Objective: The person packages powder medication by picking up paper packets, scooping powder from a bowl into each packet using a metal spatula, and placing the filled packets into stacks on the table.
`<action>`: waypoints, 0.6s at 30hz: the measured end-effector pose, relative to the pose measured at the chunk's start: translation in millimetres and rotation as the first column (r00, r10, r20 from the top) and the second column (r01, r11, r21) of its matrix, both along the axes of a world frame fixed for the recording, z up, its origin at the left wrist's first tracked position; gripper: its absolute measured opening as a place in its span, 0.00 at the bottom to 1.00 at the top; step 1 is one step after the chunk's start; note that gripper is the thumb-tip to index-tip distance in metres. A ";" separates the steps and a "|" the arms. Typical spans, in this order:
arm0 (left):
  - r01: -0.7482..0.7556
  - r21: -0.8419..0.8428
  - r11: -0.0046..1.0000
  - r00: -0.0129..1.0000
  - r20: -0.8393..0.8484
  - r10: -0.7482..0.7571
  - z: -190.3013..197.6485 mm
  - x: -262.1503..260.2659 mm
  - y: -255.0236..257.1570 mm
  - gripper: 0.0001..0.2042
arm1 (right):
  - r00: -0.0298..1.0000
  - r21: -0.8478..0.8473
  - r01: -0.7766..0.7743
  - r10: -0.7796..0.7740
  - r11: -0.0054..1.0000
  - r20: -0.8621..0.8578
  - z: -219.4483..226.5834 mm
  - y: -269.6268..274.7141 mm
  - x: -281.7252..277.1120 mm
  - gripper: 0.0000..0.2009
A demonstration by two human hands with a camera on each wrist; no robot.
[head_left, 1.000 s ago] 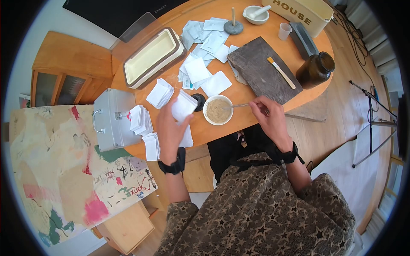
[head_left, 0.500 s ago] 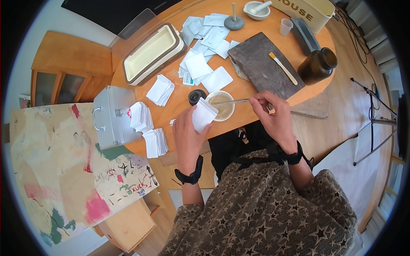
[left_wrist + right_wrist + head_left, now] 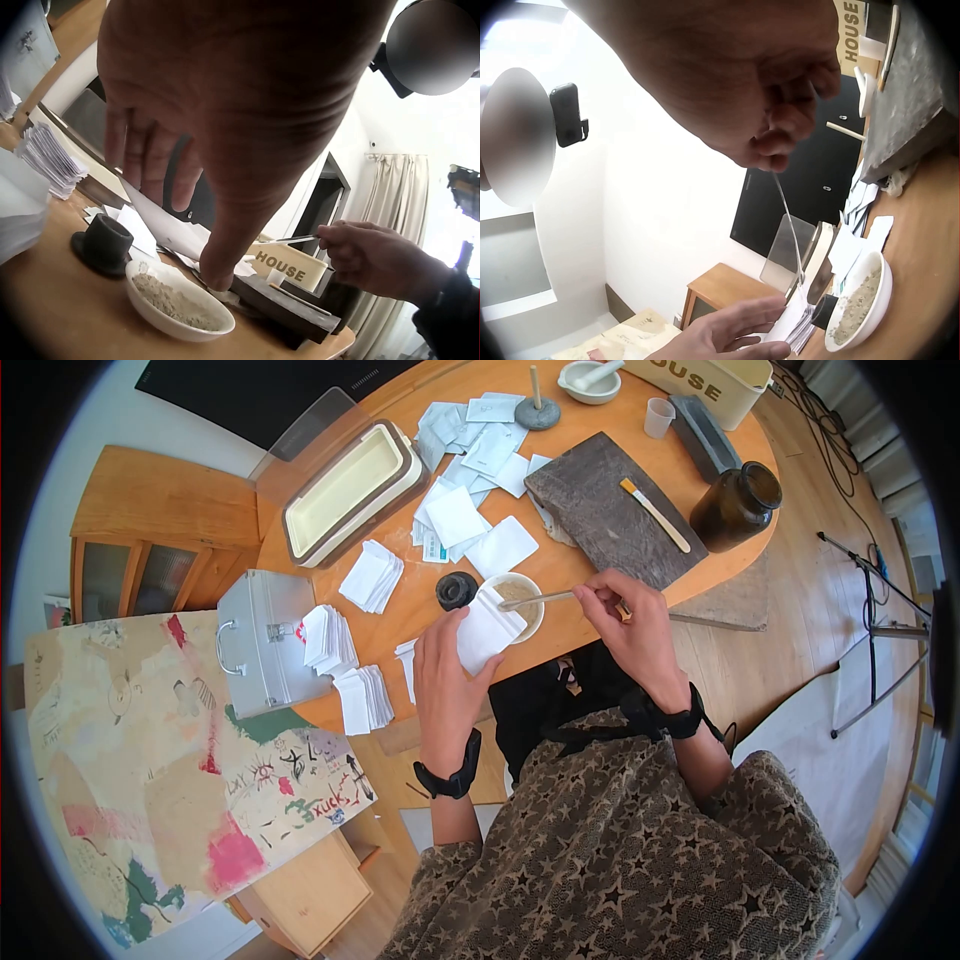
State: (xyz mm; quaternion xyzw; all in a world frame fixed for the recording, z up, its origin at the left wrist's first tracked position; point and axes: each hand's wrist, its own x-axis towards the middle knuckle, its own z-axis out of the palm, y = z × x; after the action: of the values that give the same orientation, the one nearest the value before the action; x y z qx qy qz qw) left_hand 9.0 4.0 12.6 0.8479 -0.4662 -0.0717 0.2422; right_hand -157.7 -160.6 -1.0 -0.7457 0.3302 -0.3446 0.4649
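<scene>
My left hand (image 3: 446,672) pinches a white paper packet (image 3: 486,637) between thumb and fingers, over the near-left rim of a white bowl (image 3: 151,316). Dry, tan, coarse powder (image 3: 169,297) lies in that bowl. A thin metal spoon (image 3: 548,598) is pinched by the handle in my right hand (image 3: 636,630). Its far end meets the upper edge of the packet, above the bowl; the spoon's tip is partly hidden by the paper. Just left of the bowl stands a small black, wide-brimmed piece (image 3: 103,247), like a hat in shape.
Stacks of white packets (image 3: 371,576) lie left, near a silver case (image 3: 262,635). Behind are pale blue sachets (image 3: 490,450) and a lidded cream box (image 3: 350,495). On the right are a dark slab (image 3: 615,510) carrying a brush (image 3: 655,515), and a brown jar (image 3: 735,510).
My left hand brought the packet rightward to the bowl's edge. The spoon rose out of the powder, and its tip moved left to the packet's edge.
</scene>
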 end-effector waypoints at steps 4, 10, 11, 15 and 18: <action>0.010 -0.014 1.000 0.999 0.037 -0.009 -1.5 -0.2 1.9 0.34 | 1.000 0.005 0.004 -0.004 1.000 -0.021 0.0 0.2 0.0 0.08; 0.001 -0.011 1.000 0.998 0.060 -0.001 -2.1 -0.4 2.2 0.37 | 0.999 0.035 -0.007 0.008 0.999 -0.035 0.9 -0.8 -0.8 0.08; 0.002 -0.010 1.000 0.998 0.060 -0.002 -2.6 -0.4 1.9 0.37 | 0.999 0.035 -0.006 0.007 0.999 -0.035 0.4 -0.7 -0.6 0.08; 0.011 -0.037 0.999 1.000 0.015 -0.011 -5.3 -1.4 -1.0 0.38 | 0.999 0.044 -0.028 0.029 0.999 -0.018 -4.2 -0.8 -0.1 0.08; 0.009 -0.043 0.999 0.999 -0.035 -0.010 -9.3 -1.7 -2.6 0.39 | 0.998 0.007 -0.065 0.065 0.998 -0.027 -0.6 0.0 1.0 0.07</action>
State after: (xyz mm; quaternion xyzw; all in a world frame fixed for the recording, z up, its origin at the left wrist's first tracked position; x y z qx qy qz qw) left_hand 7.3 1.4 3.3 0.8388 -0.4673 -0.0779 0.2682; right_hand -156.6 -160.6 -1.6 -0.7590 0.3131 -0.3182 0.4739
